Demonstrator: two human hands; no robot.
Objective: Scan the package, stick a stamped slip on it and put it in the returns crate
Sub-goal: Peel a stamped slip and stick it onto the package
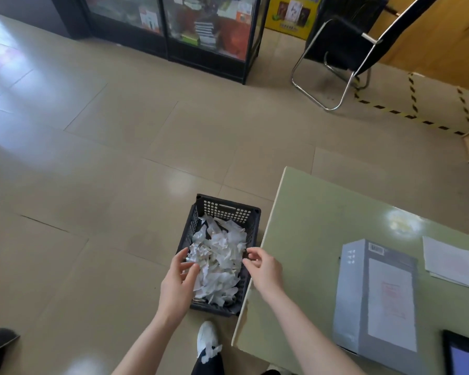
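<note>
A grey package box [375, 296] lies on the green table [309, 226], with a white slip bearing red print stuck on its top face. On the floor beside the table stands a black plastic crate [228, 209] filled with crumpled white paper scraps [218, 261]. Both my hands hover over the crate. My left hand [178, 282] is above its near left rim, fingers apart and empty. My right hand [263, 269] is at its right rim, fingers loosely curled with nothing visible in them.
Loose white slips [451, 262] lie on the table right of the box. A dark phone-like device [462, 353] sits at the table's near right corner. My white shoe [207, 338] stands just below the crate. A metal chair [341, 50] and glass cabinets [173, 25] stand farther off.
</note>
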